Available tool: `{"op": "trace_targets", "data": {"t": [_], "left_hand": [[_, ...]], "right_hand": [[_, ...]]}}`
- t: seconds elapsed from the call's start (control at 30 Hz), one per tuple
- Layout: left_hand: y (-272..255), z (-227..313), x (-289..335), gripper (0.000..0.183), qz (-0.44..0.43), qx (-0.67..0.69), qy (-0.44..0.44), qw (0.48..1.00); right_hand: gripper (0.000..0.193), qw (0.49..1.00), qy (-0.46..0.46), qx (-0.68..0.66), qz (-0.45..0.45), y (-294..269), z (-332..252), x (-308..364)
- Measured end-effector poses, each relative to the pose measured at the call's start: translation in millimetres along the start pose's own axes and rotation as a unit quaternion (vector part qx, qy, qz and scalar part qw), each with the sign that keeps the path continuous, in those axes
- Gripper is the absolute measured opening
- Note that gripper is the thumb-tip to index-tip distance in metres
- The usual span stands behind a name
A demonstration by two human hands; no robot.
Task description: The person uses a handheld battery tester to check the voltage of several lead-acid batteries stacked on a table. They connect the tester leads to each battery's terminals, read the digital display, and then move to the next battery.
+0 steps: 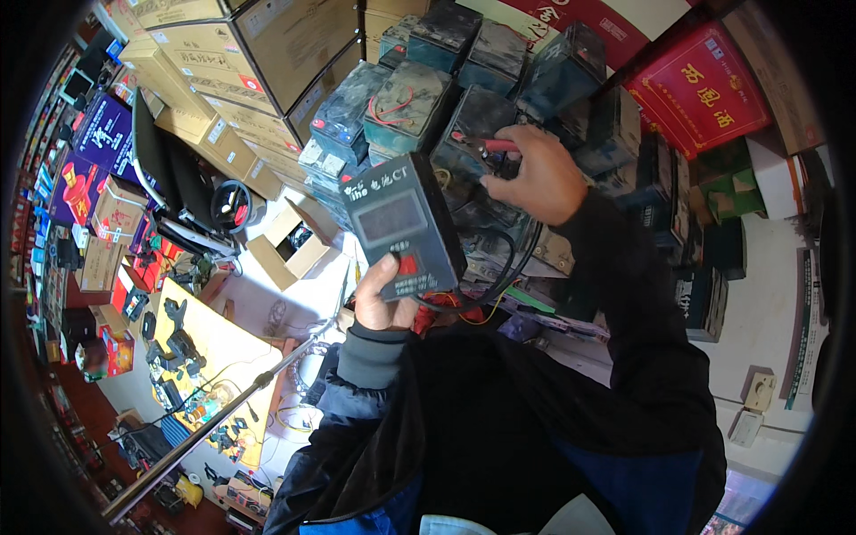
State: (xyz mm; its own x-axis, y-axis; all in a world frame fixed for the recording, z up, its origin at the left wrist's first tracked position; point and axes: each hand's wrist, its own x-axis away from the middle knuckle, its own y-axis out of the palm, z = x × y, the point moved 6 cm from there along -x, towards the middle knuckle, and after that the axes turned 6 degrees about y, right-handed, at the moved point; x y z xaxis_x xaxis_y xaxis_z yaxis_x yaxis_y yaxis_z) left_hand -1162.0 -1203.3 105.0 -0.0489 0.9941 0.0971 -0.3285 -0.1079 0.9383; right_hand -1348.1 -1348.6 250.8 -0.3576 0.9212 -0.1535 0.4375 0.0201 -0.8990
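My left hand (379, 301) is closed around the lower end of a black handheld battery tester (435, 214), the thumb lying beside its red button. Its grey screen looks blank. My right hand (546, 174) pinches a red battery clip (486, 144), and a dark clip below it is partly hidden by the fingers. A black cable (510, 278) loops between the tester and the right hand. Just beyond the clips is a dusty dark battery (473, 116); I cannot tell if the clips touch its terminals. Another battery (406, 100) with a red wire on top stands to its left.
Several used batteries are stacked ahead, with tall cardboard cartons (308, 45) at the back left and a red box (700, 85) at the right. An open carton (290, 242) stands left. A metal pole (205, 437) crosses before a yellow table (236, 343) holding small parts.
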Motion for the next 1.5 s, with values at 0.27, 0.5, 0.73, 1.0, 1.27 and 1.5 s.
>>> {"op": "trace_targets", "data": {"t": [0.27, 0.5, 0.73, 1.0, 1.27, 1.5], "left_hand": [[13, 0, 9, 0.090, -0.125, -0.022, -0.114, 0.985], [26, -27, 3, 0.084, -0.108, -0.005, -0.163, 0.981], [23, -26, -13, 0.099, -0.124, -0.070, -0.142, 0.980], [45, 67, -122, 0.042, -0.066, -0.254, -0.076, 0.962], [91, 62, -254, 0.035, -0.048, -0.426, -0.108, 0.897], [62, 64, -295, 0.046, -0.035, -0.606, -0.040, 0.794]], "right_hand": [[0.068, 0.756, 0.256, -0.583, -0.152, 55, 17, 91], [0.078, 0.643, 0.306, -0.686, -0.148, 72, 28, 150], [0.067, 0.597, 0.283, -0.742, 0.109, 22, 78, 182], [0.036, 0.548, 0.234, -0.787, 0.160, 47, 50, 163], [0.019, 0.552, 0.232, -0.792, 0.120, 70, 21, 126], [0.022, 0.570, 0.240, -0.770, 0.154, 66, 41, 124]]}}
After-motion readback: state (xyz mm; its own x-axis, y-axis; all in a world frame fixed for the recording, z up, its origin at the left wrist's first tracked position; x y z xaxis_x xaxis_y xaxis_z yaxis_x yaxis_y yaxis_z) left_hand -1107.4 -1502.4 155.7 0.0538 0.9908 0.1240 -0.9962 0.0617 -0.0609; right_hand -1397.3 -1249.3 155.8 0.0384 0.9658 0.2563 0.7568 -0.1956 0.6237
